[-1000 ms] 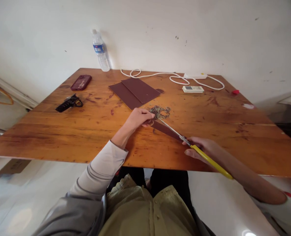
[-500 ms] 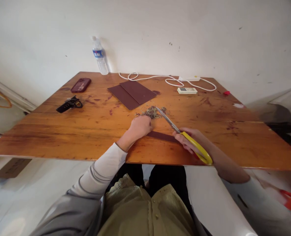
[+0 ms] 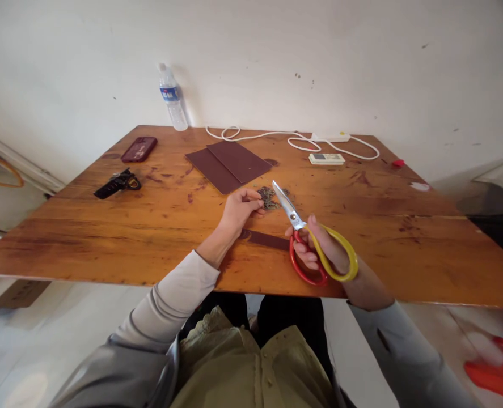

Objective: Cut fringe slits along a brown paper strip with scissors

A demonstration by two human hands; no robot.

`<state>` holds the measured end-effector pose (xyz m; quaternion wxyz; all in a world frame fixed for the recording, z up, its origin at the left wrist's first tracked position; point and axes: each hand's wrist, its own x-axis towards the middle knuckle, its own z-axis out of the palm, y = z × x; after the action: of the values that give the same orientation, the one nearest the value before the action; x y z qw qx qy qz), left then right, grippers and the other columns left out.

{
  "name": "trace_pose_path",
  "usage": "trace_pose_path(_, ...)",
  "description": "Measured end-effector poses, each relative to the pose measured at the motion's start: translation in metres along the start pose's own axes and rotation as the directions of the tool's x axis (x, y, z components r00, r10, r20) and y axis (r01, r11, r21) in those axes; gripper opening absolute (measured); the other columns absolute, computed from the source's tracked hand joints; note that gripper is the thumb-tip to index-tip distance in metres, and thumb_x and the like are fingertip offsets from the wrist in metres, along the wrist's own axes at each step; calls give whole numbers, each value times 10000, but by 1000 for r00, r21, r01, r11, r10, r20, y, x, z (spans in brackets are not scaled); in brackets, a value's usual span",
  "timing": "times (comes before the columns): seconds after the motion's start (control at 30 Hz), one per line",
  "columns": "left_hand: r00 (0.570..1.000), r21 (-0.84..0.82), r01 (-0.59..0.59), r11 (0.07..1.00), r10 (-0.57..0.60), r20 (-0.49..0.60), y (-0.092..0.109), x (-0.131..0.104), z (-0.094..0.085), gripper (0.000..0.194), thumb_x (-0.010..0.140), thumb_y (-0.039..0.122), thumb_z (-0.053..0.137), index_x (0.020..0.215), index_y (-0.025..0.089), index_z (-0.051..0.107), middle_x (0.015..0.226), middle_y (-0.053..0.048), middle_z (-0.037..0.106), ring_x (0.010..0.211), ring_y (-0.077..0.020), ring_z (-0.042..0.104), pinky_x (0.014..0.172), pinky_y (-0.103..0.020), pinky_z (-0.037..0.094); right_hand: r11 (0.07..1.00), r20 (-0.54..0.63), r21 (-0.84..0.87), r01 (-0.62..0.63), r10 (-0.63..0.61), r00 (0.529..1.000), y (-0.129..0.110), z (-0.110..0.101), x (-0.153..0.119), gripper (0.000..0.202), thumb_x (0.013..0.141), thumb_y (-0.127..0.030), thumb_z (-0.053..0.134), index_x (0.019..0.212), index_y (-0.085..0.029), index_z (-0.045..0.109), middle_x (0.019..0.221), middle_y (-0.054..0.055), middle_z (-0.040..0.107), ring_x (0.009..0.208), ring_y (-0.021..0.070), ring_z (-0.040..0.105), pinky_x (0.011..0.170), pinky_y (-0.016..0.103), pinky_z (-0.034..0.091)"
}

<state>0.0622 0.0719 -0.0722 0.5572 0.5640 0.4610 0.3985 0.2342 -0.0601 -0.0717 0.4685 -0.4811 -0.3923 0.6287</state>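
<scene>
My right hand [image 3: 319, 241] is closed around the scissors [image 3: 294, 215], which have one yellow and one red handle. The blades are together and point up and away from me, near a pile of shredded scraps [image 3: 269, 199]. At the left edge of that pile is my left hand [image 3: 240, 212], thumb and fingertips pinched together; what they hold, if anything, I cannot make out. A dark brown strip [image 3: 268, 240] lies flat on the table between the hands, its right end partly hidden by my right hand. Two brown square sheets [image 3: 242, 161] overlap beyond the scraps.
On the wooden table [image 3: 170, 238] a phone [image 3: 139, 149] and a black strap-like item [image 3: 117, 183] lie at left. A water bottle [image 3: 173, 99] stands at the back. A white cable [image 3: 268, 134] runs along the wall to a power strip [image 3: 331, 137], behind a remote [image 3: 326, 159].
My left hand has lifted off the brown strip and moved forward to the scraps. The scissors have turned in my right hand, so both handles show.
</scene>
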Motion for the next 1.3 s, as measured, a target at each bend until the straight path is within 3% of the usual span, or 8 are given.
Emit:
trace_pose_path(0.13, 994, -443, 64, 894, -98, -55, 3, -3, 0, 144, 766, 25, 729, 739, 125, 628, 613, 2, 659, 587, -134, 704, 661, -260, 596, 998, 40, 50, -43, 41, 998, 14, 3, -17, 733, 882, -868, 437, 1007, -188, 682, 603, -38, 518, 396, 110, 381, 341, 236, 327)
trace_pose_path(0.33, 996, -612, 74, 787, -83, 13, 9, -8, -3, 190, 718, 79, 826, 681, 125, 645, 634, 8, 679, 555, -94, 665, 646, -231, 592, 998, -18, -68, -19, 17, 1000, 13, 15, -49, 759, 943, -842, 298, 1059, -199, 684, 638, -8, 556, 436, 149, 465, 385, 282, 445)
trace_pose_path(0.53, 998, -647, 70, 759, -55, 43, 13, -11, -4, 148, 691, 79, 811, 725, 129, 677, 627, 27, 679, 498, -76, 635, 573, -202, 560, 976, -52, -217, 11, -23, 998, -5, 33, -60, 519, 956, -714, 529, 1110, -238, 668, 622, -39, 525, 437, 145, 469, 376, 257, 452)
trace_pose_path(0.67, 998, -630, 35, 776, 6, 62, 12, -13, -4, 168, 660, 95, 825, 745, 136, 686, 631, 30, 690, 487, -64, 619, 534, -180, 518, 959, -75, -281, 25, -48, 996, 1, 36, -54, 676, 853, -831, 549, 1102, -210, 642, 547, -84, 462, 361, 100, 382, 325, 209, 367)
trace_pose_path(0.77, 996, -634, 24, 773, 39, 85, 13, -14, -5, 181, 655, 91, 827, 765, 136, 691, 637, 26, 697, 508, -73, 636, 544, -183, 519, 950, -113, -312, 28, -66, 991, 10, 35, -52, 659, 853, -813, 578, 1069, -194, 640, 526, -100, 452, 321, 68, 341, 308, 181, 314)
trace_pose_path(0.9, 985, -643, 109, 758, 5, 173, 16, -17, -7, 131, 729, 120, 805, 776, 132, 684, 649, 3, 709, 543, -94, 661, 604, -214, 560, 947, -157, -318, 38, -92, 983, 16, 40, -57, 635, 881, -787, 564, 1068, -185, 640, 500, -110, 433, 320, 76, 361, 323, 190, 315)
trace_pose_path(1.07, 941, -587, 277, 761, -93, 324, 18, -18, -10, 105, 823, 161, 749, 758, 115, 680, 677, -47, 728, 566, -125, 677, 624, -260, 580, 960, -186, -277, 46, -100, 977, 20, 47, -60, 618, 875, -775, 586, 1063, -188, 632, 498, -105, 457, 310, 81, 361, 319, 202, 300)
trace_pose_path(1.3, 934, -554, 275, 786, -83, 347, 18, -19, -9, 110, 801, 97, 707, 702, 118, 665, 668, -66, 730, 583, -147, 697, 659, -290, 604, 972, -197, -230, 42, -89, 976, 24, 51, -63, 553, 910, -733, 587, 1044, -198, 629, 543, -84, 472, 336, 82, 360, 329, 209, 315)
